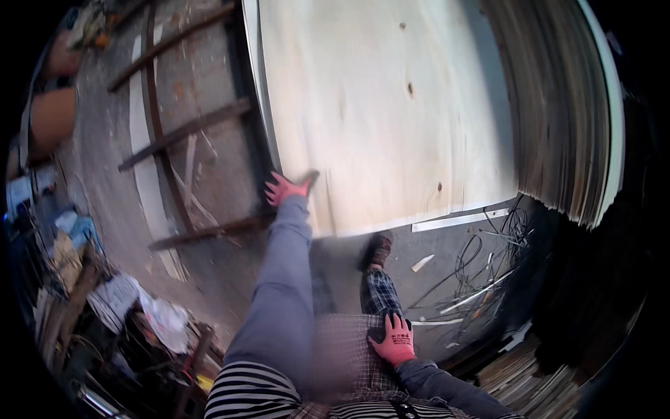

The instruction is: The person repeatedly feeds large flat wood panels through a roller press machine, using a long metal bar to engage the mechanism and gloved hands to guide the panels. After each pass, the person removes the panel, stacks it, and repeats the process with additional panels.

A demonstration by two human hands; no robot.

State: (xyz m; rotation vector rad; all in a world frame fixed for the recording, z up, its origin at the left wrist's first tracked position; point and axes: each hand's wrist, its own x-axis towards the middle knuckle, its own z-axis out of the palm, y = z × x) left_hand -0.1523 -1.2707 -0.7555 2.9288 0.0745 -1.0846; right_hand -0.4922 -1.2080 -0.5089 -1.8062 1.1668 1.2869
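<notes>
A pale wood veneer sheet (377, 119) with a few dark knots lies in front of me. At its near left corner is my left hand (287, 190), in a pink glove with dark fingertips. Its fingers are spread beyond the sheet's left edge, and the dark thumb reaches over the wood. My right hand (396, 341), gloved the same way, lies with fingers apart on the checked apron (349, 349) over my lap. It holds nothing.
A tall stack of veneer sheets (558, 105) stands at the right. Tangled cords (481, 258) and wood scraps litter the floor. A dark slatted frame (185, 129) is at the left. Cloths and bags (164, 321) pile up at lower left, more stacked wood (530, 377) at lower right.
</notes>
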